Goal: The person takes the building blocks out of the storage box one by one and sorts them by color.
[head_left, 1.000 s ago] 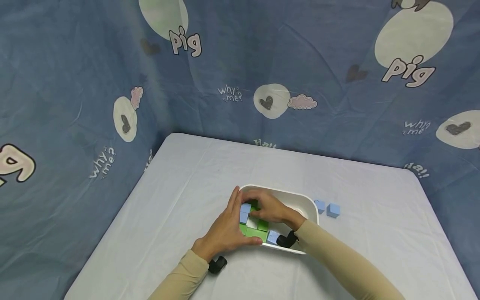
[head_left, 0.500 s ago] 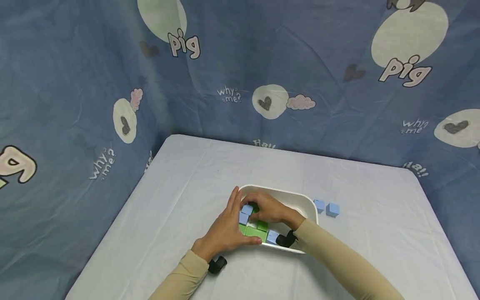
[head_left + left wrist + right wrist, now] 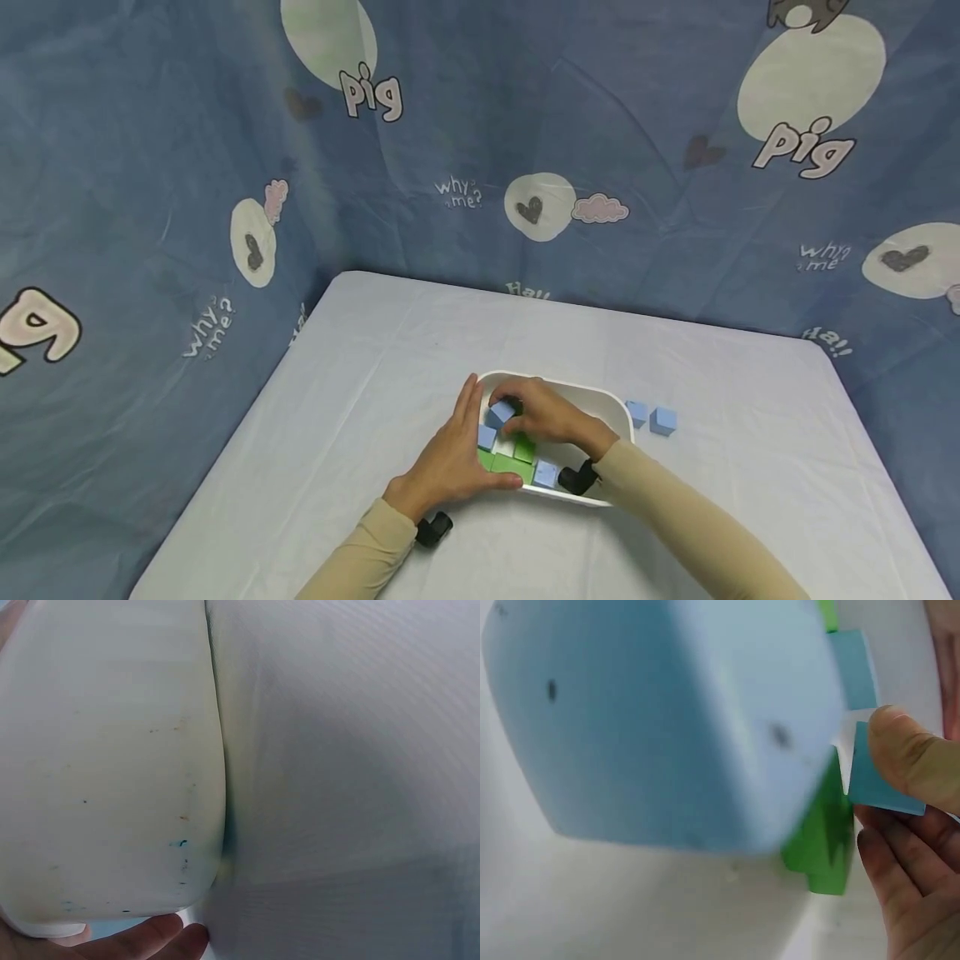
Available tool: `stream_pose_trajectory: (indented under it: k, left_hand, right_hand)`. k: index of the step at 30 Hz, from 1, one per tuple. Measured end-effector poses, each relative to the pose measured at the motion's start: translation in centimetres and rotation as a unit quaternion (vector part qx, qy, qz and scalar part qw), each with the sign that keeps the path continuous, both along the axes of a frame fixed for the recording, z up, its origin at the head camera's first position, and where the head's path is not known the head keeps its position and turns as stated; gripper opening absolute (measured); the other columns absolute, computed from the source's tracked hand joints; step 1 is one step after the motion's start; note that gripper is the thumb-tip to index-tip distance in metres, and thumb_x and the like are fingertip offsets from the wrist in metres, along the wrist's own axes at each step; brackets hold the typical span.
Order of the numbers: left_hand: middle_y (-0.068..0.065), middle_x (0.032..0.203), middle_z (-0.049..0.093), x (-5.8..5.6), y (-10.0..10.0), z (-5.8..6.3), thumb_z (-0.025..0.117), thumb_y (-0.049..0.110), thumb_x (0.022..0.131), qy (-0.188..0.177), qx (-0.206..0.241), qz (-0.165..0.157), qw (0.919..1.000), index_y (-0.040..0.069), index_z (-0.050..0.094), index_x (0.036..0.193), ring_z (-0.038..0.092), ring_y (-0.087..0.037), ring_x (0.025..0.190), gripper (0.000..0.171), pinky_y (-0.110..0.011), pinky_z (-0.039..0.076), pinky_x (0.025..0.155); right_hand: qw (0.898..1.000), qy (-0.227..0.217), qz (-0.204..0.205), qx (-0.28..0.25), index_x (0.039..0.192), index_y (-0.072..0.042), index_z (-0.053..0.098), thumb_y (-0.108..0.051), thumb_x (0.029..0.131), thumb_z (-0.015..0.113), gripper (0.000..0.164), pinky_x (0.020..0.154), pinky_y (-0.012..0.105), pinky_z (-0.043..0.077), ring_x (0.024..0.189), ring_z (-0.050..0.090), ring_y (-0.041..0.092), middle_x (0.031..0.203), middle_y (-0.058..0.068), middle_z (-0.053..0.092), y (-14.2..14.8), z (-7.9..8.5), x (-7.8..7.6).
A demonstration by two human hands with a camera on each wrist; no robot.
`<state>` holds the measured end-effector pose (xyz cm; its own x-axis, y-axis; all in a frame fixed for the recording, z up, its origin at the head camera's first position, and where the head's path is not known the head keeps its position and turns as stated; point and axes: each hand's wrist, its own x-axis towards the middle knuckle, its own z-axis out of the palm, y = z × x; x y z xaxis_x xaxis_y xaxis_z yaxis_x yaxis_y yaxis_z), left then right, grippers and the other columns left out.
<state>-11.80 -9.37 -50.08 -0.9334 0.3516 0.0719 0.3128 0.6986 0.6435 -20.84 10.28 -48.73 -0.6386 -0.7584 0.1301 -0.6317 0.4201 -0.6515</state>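
A white plastic bin [image 3: 577,386] holds several blue and green blocks. Inside it, my right hand [image 3: 551,417] pinches a tilted blue block [image 3: 501,415] between thumb and fingers; the right wrist view shows this blue block [image 3: 885,772] from closer. Another blue block [image 3: 486,437] and green blocks [image 3: 512,468] lie by the bin's left end. My left hand [image 3: 450,458] holds that end from outside, thumb along the front rim and fingers extended up the left side. In the left wrist view the bin's outer wall [image 3: 112,787] hides most of the hand.
Two blue blocks [image 3: 663,421] lie on the white table to the right of the bin. A blue block [image 3: 545,473] at the bin's front wall looms large in the right wrist view. Patterned blue cloth [image 3: 405,208] hangs behind and left of the table.
My right hand has drawn the blue block slightly rightward, away from the bin's left wall, and tilted it. The left hand and bin have barely moved.
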Motion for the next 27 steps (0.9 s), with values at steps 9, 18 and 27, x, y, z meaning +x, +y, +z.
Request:
stream_pose_trajectory:
  k: [9,18,27]
  left_hand:
    - [-0.009,0.171,-0.004,0.0,0.2,0.1,0.087,0.067,0.065,0.002,0.003,-0.003,1.0000,0.005,0.000,0.164,0.043,-0.036,0.139,0.145,-0.050,0.045,0.105]
    - [-0.007,0.171,-0.005,-0.1,0.3,0.2,0.088,0.067,0.064,-0.004,-0.001,0.005,1.0000,0.006,0.001,0.164,0.046,-0.033,0.136,0.146,-0.048,0.045,0.104]
    - [-0.006,0.171,-0.003,-0.1,0.5,0.1,0.088,0.068,0.062,-0.005,-0.008,0.017,0.9998,0.008,0.002,0.164,0.047,-0.032,0.134,0.147,-0.048,0.045,0.104]
  right_hand:
    - [0.995,-0.048,-0.040,-0.081,0.113,-0.005,0.069,-0.001,0.081,0.084,0.035,0.093,0.039,0.054,0.104,0.068,0.019,0.109,0.002,0.070,1.7,2.3,0.6]
    - [0.981,-0.097,-0.130,-0.111,0.111,-0.014,0.070,-0.006,0.084,0.084,0.031,0.083,0.042,0.055,0.094,0.070,0.017,0.102,-0.003,0.071,4.7,4.7,0.7]
    - [0.969,-0.091,-0.196,-0.121,0.115,-0.011,0.072,-0.011,0.084,0.085,0.034,0.082,0.041,0.054,0.092,0.068,0.022,0.105,0.003,0.072,8.9,5.6,0.4]
